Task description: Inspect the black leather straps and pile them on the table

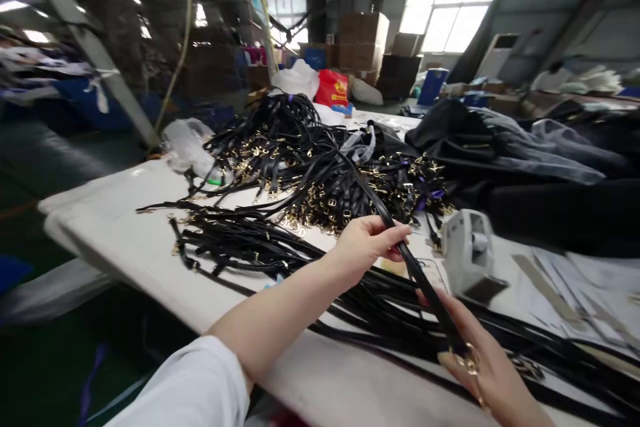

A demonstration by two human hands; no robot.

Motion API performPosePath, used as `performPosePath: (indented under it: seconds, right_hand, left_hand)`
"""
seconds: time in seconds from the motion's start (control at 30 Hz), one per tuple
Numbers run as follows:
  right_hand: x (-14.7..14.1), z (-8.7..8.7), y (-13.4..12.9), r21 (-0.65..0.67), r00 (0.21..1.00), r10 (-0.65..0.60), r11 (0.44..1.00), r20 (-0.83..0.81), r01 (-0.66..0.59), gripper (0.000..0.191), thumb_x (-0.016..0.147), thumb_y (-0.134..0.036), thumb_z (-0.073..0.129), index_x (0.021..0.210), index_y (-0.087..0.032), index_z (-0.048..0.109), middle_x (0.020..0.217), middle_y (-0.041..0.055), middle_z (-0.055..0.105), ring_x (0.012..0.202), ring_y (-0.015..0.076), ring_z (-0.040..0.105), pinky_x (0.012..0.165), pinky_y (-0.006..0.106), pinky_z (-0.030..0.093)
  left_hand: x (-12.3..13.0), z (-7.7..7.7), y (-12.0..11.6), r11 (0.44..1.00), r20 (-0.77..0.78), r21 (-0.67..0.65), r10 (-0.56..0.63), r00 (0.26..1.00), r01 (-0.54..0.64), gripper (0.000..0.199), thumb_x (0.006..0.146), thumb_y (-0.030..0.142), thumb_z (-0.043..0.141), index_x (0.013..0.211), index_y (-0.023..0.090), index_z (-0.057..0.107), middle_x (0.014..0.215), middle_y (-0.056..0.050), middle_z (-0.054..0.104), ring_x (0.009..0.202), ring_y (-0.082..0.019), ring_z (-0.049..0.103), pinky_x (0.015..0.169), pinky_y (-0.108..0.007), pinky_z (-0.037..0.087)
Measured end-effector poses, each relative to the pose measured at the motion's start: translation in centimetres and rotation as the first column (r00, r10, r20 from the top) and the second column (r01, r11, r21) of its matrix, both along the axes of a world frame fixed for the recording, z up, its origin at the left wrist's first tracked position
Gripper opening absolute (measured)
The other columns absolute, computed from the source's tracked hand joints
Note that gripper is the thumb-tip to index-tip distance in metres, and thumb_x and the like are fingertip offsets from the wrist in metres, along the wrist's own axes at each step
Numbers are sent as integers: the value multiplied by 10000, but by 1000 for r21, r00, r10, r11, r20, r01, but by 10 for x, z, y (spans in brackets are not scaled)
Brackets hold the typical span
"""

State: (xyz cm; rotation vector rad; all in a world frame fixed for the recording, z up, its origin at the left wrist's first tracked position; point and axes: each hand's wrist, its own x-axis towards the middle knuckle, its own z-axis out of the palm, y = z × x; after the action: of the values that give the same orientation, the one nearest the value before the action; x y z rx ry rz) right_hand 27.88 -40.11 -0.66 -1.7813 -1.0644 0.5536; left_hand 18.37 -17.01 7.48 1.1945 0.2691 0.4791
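Note:
A black strap (373, 197) runs from the pile down toward the lower right. My left hand (373, 243) is closed round its middle, thumb on top. Lower down, my right hand (475, 347) holds the same strap near its end, where a gold metal clasp (467, 360) shows against the fingers. Beneath both hands lies a long bundle of black straps (395, 317) on the white table (110, 213). Behind them is a large heap of black straps with gold buckles (330, 180).
A grey tape dispenser (469, 250) stands right of my hands, with papers (585, 293) beyond it. Black material under clear plastic (545, 143) lies at the back right. A red bag (331, 88) and white bags are at the far end.

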Motion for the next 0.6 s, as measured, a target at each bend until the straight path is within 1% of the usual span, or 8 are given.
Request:
performPosePath:
  seconds: [0.1, 0.2, 0.3, 0.4, 0.47, 0.53, 0.57, 0.6]
  right_hand:
    - [-12, 11, 6, 70, 936, 117, 993, -332, -100, 628, 870, -502, 665, 1412, -246, 476, 1199, 130, 648, 1114, 290, 615, 971, 409, 485]
    - [-17, 13, 7, 148, 804, 196, 980, -562, -136, 485, 895, -432, 662, 1330, -242, 561, 945, 72, 676, 815, 206, 641, 800, 346, 514]
    - [-18, 13, 7, 178, 767, 151, 983, -623, -50, 492, 873, -434, 691, 1313, -236, 591, 948, 71, 685, 808, 196, 619, 806, 341, 486]
    - [-18, 13, 12, 96, 781, 16, 994, -625, 56, 489, 864, -497, 687, 1260, -216, 634, 951, 72, 685, 807, 197, 608, 806, 343, 470]
    - [-17, 11, 17, 36, 803, -44, 996, -594, 82, 464, 851, -565, 674, 1119, -187, 700, 830, 55, 664, 727, 185, 593, 731, 325, 477]
    - [-16, 7, 20, -10, 836, -70, 997, -544, 77, 512, 820, -648, 658, 972, -165, 732, 717, 43, 630, 634, 171, 567, 629, 300, 479]
    - [-15, 4, 20, -33, 852, -75, 997, -518, 67, 551, 800, -688, 647, 930, -160, 737, 695, 48, 626, 608, 171, 563, 585, 290, 480]
    - [-14, 2, 20, -57, 870, -79, 997, -487, 59, 583, 789, -718, 631, 917, -160, 740, 693, 57, 632, 599, 177, 571, 561, 286, 487]
  left_hand:
    - [16, -20, -19, 996, -7, -94, -6, 1000, 5, 431, 622, 474, 854, 773, 101, 700, 708, -23, 659, 612, -102, 628, 545, -193, 526]
    - [28, -39, -18, 998, -14, -28, 52, 999, -52, 431, 618, 471, 851, 780, 100, 704, 691, -15, 652, 590, -96, 613, 549, -199, 528]
    - [31, -49, -13, 995, -40, 64, 82, 996, -79, 419, 654, 474, 821, 805, 100, 703, 683, -13, 646, 571, -94, 597, 553, -209, 526]
    - [30, -54, -14, 992, -58, 125, 27, 998, -20, 404, 697, 478, 777, 841, 110, 693, 689, -16, 645, 598, -120, 611, 556, -229, 526]
    - [28, -53, -15, 977, -72, 209, -21, 997, 36, 378, 750, 482, 721, 863, 122, 688, 701, -18, 646, 606, -131, 609, 553, -239, 517]
    - [23, -49, -13, 898, -122, 436, -13, 992, 66, 347, 810, 481, 659, 781, 136, 677, 656, -13, 625, 583, -135, 581, 552, -253, 493]
    - [20, -45, -11, 810, -137, 585, 56, 989, 35, 353, 834, 476, 635, 721, 143, 661, 632, -14, 610, 582, -141, 570, 567, -267, 485]
    - [17, -41, -10, 686, -117, 727, 164, 980, -28, 365, 851, 469, 620, 681, 147, 644, 628, -21, 602, 601, -154, 567, 595, -287, 484]
